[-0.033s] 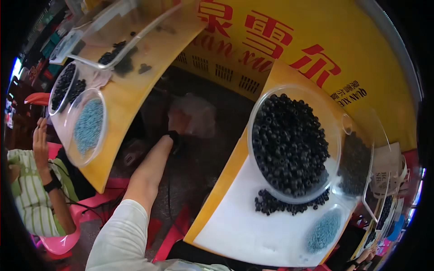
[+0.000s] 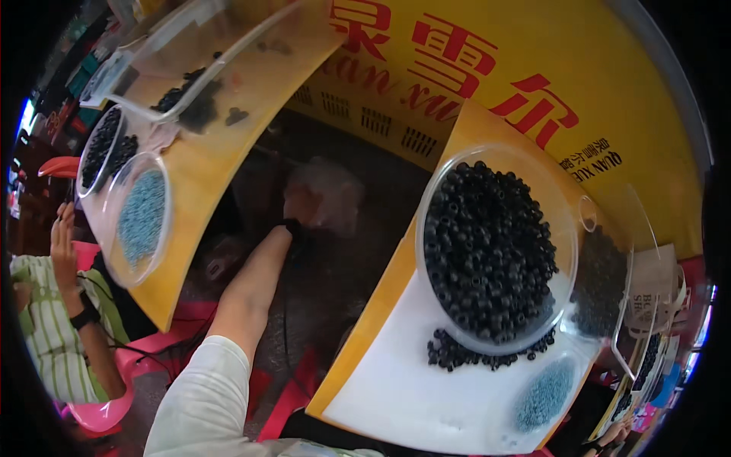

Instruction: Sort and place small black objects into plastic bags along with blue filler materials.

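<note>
Neither my left hand nor my right hand shows in the head view. At the right, a large clear round bowl (image 2: 564, 293) holds a heap of small black beads (image 2: 487, 251). More loose black beads (image 2: 487, 350) lie at its near edge. Close by, light-blue beads (image 2: 545, 396) fill a clear dish. A white sheet (image 2: 403, 373) covers that part of the yellow table. Behind the bowl stands a clear box (image 2: 601, 282) with dark contents.
At left, another yellow table (image 2: 202, 202) bears black beads (image 2: 100, 148), a dish of blue beads (image 2: 142, 213) and a clear bin (image 2: 145, 110). Another person's hand (image 2: 62, 236) is beside it. A bare leg (image 2: 255, 282) extends between the tables. A yellow printed panel (image 2: 601, 68) stands behind.
The view has shifted slightly: the left table sits a little further left and the bowl of black beads a little lower in the picture. Nothing is seen taken or let go.
</note>
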The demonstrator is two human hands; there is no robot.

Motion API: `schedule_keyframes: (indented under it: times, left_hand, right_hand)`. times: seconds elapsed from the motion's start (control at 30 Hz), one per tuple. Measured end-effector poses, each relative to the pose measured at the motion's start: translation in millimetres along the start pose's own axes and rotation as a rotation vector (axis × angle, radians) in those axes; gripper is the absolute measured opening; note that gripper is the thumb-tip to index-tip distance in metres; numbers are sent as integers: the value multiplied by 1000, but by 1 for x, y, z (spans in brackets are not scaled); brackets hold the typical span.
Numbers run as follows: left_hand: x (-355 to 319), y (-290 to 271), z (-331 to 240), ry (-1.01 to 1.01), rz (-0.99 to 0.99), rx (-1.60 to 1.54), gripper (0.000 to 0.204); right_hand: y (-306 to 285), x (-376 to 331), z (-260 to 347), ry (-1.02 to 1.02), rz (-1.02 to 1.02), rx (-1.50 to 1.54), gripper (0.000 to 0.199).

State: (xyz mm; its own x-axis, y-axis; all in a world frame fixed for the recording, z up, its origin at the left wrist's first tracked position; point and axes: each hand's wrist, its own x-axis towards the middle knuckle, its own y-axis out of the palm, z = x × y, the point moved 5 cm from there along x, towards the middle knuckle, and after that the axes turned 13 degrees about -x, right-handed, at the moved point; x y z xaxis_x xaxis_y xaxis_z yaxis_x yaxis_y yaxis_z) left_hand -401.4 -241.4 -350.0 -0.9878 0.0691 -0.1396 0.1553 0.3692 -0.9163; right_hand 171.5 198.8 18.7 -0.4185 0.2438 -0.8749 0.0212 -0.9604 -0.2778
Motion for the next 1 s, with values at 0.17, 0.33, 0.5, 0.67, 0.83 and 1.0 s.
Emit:
schedule_keyframes:
  times: [0.17,0.33,0.5,0.67,0.83,1.0]
  left_hand:
    - [24,43,-15,-166,160,82,73]
    - [20,70,21,-545,332,122,67]
    - [40,68,45,-455,316,100,53]
    - [50,54,67,-5,294,66,42]
    - [8,33,84,509,108,229,32]
    - [-62,-25,91,151,18,-682,28]
  right_hand:
    - [-2,18,3,150,19,62,21]
    - [-10,26,-4,224,59,145,15]
    - [-10,24,8,212,67,170,14]
    - [-7,24,-7,82,71,202,13]
    - [-13,28,-36,-33,105,71,23]
    - [-6,19,-26,-364,94,-233,27]
